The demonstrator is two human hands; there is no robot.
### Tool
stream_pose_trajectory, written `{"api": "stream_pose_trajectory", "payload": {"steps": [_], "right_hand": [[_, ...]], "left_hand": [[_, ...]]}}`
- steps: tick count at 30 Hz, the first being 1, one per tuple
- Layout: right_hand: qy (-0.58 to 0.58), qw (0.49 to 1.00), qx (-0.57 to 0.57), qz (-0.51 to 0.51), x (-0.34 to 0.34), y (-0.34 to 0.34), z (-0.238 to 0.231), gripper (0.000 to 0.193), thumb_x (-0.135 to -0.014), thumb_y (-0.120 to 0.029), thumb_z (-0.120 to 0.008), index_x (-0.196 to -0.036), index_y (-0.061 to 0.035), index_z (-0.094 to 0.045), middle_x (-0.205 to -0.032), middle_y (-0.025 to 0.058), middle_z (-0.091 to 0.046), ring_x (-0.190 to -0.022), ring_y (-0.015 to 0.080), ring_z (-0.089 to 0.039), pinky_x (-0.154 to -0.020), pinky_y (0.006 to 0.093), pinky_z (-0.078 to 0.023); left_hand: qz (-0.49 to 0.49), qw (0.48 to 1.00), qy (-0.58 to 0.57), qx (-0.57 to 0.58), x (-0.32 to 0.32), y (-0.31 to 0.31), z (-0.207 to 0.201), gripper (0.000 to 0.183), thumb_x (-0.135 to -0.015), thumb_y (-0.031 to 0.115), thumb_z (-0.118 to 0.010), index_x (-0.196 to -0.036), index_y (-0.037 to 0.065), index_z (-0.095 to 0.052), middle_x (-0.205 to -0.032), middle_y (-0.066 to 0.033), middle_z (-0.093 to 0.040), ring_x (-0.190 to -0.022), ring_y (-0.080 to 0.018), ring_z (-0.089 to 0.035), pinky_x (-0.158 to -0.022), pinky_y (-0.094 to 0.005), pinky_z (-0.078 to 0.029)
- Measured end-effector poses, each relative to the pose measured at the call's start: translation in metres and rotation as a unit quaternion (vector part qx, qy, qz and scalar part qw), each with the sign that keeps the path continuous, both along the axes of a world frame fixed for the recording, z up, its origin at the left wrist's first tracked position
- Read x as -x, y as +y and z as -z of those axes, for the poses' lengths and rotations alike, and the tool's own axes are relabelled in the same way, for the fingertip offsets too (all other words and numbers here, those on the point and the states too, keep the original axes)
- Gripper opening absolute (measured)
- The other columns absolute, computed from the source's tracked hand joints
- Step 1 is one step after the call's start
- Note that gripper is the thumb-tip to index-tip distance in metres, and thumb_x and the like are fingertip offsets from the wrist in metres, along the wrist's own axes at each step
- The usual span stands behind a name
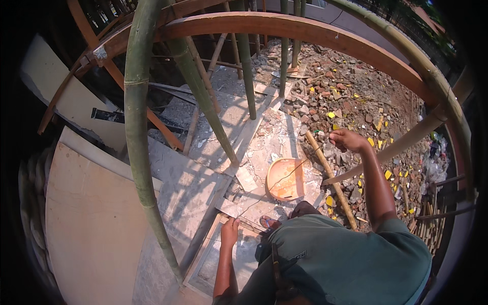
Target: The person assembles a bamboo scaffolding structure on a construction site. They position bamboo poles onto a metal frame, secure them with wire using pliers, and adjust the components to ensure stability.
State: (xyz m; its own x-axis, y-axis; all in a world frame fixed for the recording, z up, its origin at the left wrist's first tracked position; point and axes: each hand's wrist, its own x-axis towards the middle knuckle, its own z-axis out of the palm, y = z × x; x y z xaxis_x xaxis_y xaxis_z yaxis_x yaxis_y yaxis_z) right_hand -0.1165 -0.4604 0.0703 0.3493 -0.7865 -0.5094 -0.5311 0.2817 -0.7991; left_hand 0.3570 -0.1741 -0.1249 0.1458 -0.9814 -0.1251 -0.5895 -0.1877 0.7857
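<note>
A thin dark wire [274, 185] runs slantwise between my hands, passing in front of a peach-coloured plastic basin [271, 175]. My left hand [230, 233], low near the middle, is closed on one end, beside a shallow wooden frame [197, 264]. Raised out to the right over the rubble, my right hand [348, 140] has its fingers curled in, in line with the wire's other end. The last stretch of wire near that hand is too faint to follow. My sandalled foot [269, 222] is just below the basin.
Green bamboo poles [138, 127] stand at left and centre, beneath a curved-looking wooden beam [305, 26]. Broken brick rubble [351, 101] with yellow bits covers the right. A bamboo stick [333, 180] lies near my right arm. Large pale boards [91, 223] lean at left.
</note>
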Motion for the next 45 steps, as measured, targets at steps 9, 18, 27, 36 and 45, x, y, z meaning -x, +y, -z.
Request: {"api": "stream_pose_trajectory", "payload": {"steps": [9,18,27,36,45], "right_hand": [[0.122,0.896,0.218,-0.367,-0.125,0.143,0.104,0.046,-0.096,-0.040,-0.059,-0.128,-0.0078,-0.059,-0.122,0.0161,-0.061,-0.115,0.0366,-0.058,-0.098,0.0494,-0.044],[-0.026,0.956,0.027,-0.290,-0.115,0.138,0.164,0.018,-0.098,-0.020,-0.057,-0.093,-0.0048,-0.065,-0.087,0.0155,-0.067,-0.085,0.0374,-0.065,-0.075,0.0434,-0.050],[0.052,0.982,0.033,-0.179,-0.146,0.022,0.208,0.015,-0.094,-0.017,-0.062,-0.094,-0.0027,-0.065,-0.086,0.0165,-0.066,-0.085,0.0380,-0.064,-0.073,0.0433,-0.050],[0.049,0.997,0.052,-0.022,-0.113,-0.071,0.201,0.013,-0.089,-0.012,-0.068,-0.087,0.0008,-0.065,-0.083,0.0141,-0.066,-0.076,0.0342,-0.063,-0.067,0.0405,-0.050],[0.170,0.915,-0.007,0.365,-0.042,-0.130,0.236,0.021,-0.103,-0.018,-0.053,-0.100,0.0010,-0.062,-0.073,0.0032,-0.056,-0.066,0.0097,-0.053,-0.061,0.0280,-0.044]], "left_hand": [[0.231,0.957,-0.129,-0.118,0.123,-0.029,-0.016,0.032,-0.098,0.037,-0.053,-0.093,0.008,-0.064,-0.080,-0.0171,-0.066,-0.079,-0.0390,-0.066,-0.070,-0.0503,-0.050],[0.287,0.940,-0.135,-0.122,0.097,-0.045,-0.026,0.025,-0.096,0.031,-0.058,-0.087,0.007,-0.061,-0.078,-0.0141,-0.067,-0.077,-0.0358,-0.067,-0.066,-0.0473,-0.050],[0.037,0.955,0.128,-0.265,0.078,-0.169,0.058,0.024,-0.101,0.020,-0.050,-0.095,0.000,-0.061,-0.081,-0.0235,-0.065,-0.080,-0.0425,-0.066,-0.067,-0.0460,-0.050],[0.408,0.888,-0.010,-0.210,0.054,-0.385,0.058,0.021,-0.094,0.022,-0.062,-0.105,0.004,-0.063,-0.093,-0.0198,-0.065,-0.088,-0.0385,-0.065,-0.071,-0.0444,-0.050],[0.139,0.969,0.158,0.127,0.062,-0.576,0.080,0.021,-0.099,0.014,-0.054,-0.108,-0.002,-0.063,-0.112,-0.0152,-0.060,-0.105,-0.0244,-0.061,-0.089,-0.0373,-0.051]]}}
